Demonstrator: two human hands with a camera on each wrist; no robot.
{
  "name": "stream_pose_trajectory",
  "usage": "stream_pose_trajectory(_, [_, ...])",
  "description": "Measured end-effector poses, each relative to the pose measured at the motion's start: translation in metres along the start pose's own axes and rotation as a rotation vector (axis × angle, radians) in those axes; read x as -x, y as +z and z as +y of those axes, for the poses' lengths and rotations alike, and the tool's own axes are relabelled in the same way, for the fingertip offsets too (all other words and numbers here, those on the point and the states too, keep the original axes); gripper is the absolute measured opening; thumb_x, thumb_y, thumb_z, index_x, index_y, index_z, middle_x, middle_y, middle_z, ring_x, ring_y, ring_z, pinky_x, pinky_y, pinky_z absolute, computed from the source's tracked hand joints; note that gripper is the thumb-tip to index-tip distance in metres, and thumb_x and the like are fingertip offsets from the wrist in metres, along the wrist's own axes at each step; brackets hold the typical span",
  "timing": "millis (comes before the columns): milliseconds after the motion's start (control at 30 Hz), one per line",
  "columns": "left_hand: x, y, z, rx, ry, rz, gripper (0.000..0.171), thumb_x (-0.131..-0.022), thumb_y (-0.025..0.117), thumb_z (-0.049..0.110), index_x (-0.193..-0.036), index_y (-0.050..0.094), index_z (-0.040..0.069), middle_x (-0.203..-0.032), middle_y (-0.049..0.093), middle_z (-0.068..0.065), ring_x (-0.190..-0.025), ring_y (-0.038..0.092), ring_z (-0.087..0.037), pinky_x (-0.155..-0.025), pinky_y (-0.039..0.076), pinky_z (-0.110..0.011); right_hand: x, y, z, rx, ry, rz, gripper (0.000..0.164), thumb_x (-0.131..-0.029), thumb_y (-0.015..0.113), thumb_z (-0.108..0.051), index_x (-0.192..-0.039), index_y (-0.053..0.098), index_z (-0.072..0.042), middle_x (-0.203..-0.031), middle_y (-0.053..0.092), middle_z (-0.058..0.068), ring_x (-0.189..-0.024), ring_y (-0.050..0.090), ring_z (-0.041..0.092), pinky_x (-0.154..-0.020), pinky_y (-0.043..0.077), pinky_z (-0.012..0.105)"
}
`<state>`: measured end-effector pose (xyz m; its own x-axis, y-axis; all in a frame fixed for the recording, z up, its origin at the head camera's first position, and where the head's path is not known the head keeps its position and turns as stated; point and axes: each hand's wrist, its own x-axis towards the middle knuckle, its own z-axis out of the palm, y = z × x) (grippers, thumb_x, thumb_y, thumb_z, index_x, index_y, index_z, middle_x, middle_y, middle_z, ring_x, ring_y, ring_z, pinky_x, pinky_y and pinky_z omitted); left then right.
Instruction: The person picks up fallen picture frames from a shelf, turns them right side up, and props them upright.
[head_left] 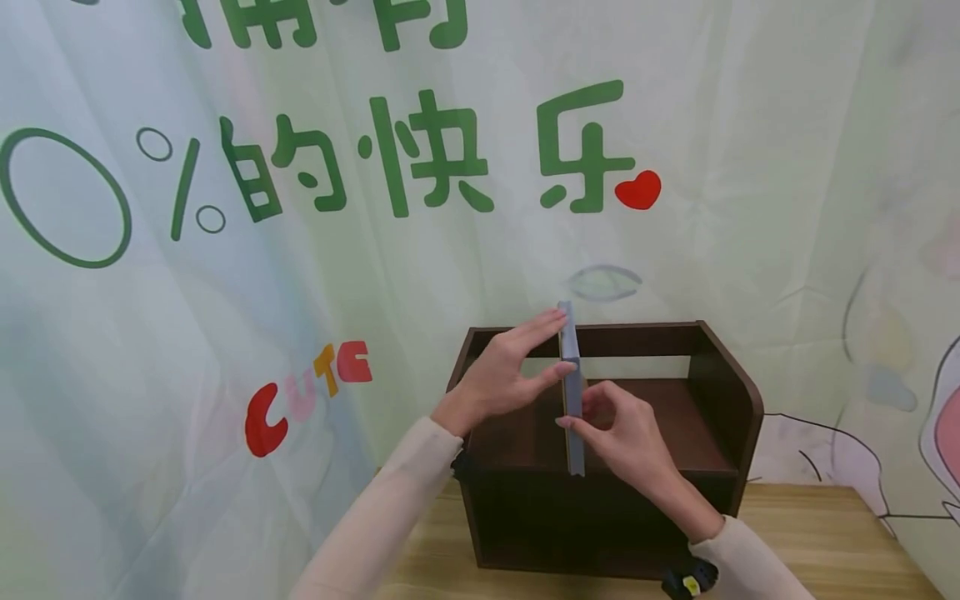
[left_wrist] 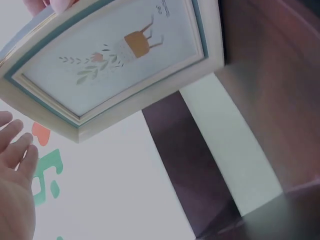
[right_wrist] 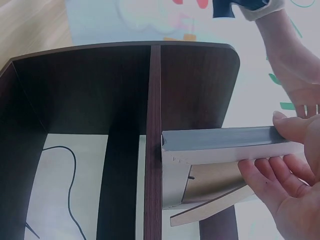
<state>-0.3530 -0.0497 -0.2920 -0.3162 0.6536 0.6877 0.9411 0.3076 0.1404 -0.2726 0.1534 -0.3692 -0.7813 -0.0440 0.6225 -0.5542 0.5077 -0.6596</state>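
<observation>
A picture frame [head_left: 573, 392] stands edge-on over the top of a dark brown wooden shelf [head_left: 570, 512] in the head view. My right hand [head_left: 626, 429] pinches its near edge, thumb on the side and fingers behind it. To the left, my left hand [head_left: 502, 371] has its fingers extended, overlapping the frame's upper part. The left wrist view shows the frame's front, a pale print [left_wrist: 100, 65] with an orange pot and leafy sprigs. Its back, with a support leg [right_wrist: 212, 205] swung out, faces right in the right wrist view; its lower end is at the shelf board [right_wrist: 154, 100].
Under the shelf lies a wooden tabletop [head_left: 810, 517]. A printed cloth [head_left: 480, 250] with green characters and a red heart hangs behind. Raised sides [head_left: 731, 392] and a back rail border the shelf top. A thin black cable [right_wrist: 72, 185] shows beyond the lower compartment.
</observation>
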Motion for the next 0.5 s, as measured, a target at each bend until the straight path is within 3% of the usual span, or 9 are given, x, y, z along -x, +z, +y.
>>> stream_pose_trajectory(67, [-0.003, -0.003, 0.001, -0.049, 0.030, -0.041, 0.067, -0.098, 0.076, 0.031, -0.155, 0.051, 0.005, -0.162, 0.051, -0.014, -0.155, 0.045, -0.025, -0.123, 0.042, -0.039, 0.000, 0.000, 0.000, -0.002, -0.003, 0.000, 0.028, -0.084, 0.090, -0.018, -0.103, 0.071, -0.011, -0.092, 0.076, 0.002, -0.079, 0.075, 0.016, -0.073, 0.062, 0.024])
stream_pose_trajectory(200, [-0.004, -0.005, 0.001, -0.098, 0.058, -0.100, 0.067, -0.098, 0.077, 0.030, -0.154, 0.052, 0.005, -0.160, 0.053, -0.013, -0.152, 0.048, -0.024, -0.121, 0.043, -0.036, -0.001, 0.001, 0.001, -0.010, -0.011, -0.005, 0.028, -0.084, 0.090, -0.020, -0.103, 0.071, -0.011, -0.092, 0.076, 0.002, -0.079, 0.074, 0.014, -0.073, 0.064, 0.028])
stream_pose_trajectory(333, [-0.002, -0.004, 0.000, -0.086, 0.070, -0.105, 0.064, -0.098, 0.077, 0.028, -0.153, 0.054, 0.003, -0.158, 0.055, -0.014, -0.149, 0.052, -0.025, -0.118, 0.046, -0.036, 0.000, 0.000, 0.006, 0.001, -0.042, 0.002, 0.021, -0.091, 0.083, -0.022, -0.106, 0.072, -0.012, -0.095, 0.077, 0.001, -0.081, 0.072, 0.008, -0.076, 0.064, 0.030])
stream_pose_trajectory(433, [-0.002, -0.002, 0.001, -0.077, 0.078, -0.094, 0.064, -0.098, 0.076, 0.027, -0.152, 0.054, 0.003, -0.158, 0.054, -0.014, -0.149, 0.052, -0.025, -0.118, 0.046, -0.035, 0.003, -0.003, 0.013, 0.052, -0.102, 0.061, 0.009, -0.101, 0.072, -0.017, -0.106, 0.072, -0.010, -0.093, 0.073, -0.001, -0.079, 0.065, 0.005, -0.073, 0.059, 0.025])
stream_pose_trajectory(500, [-0.002, -0.001, 0.001, -0.074, 0.081, -0.090, 0.063, -0.099, 0.076, 0.027, -0.152, 0.054, 0.003, -0.158, 0.054, -0.014, -0.149, 0.052, -0.024, -0.118, 0.046, -0.034, 0.005, -0.004, 0.019, 0.116, -0.144, 0.104, 0.008, -0.102, 0.069, -0.012, -0.108, 0.072, -0.007, -0.094, 0.072, 0.002, -0.080, 0.063, 0.007, -0.072, 0.059, 0.026])
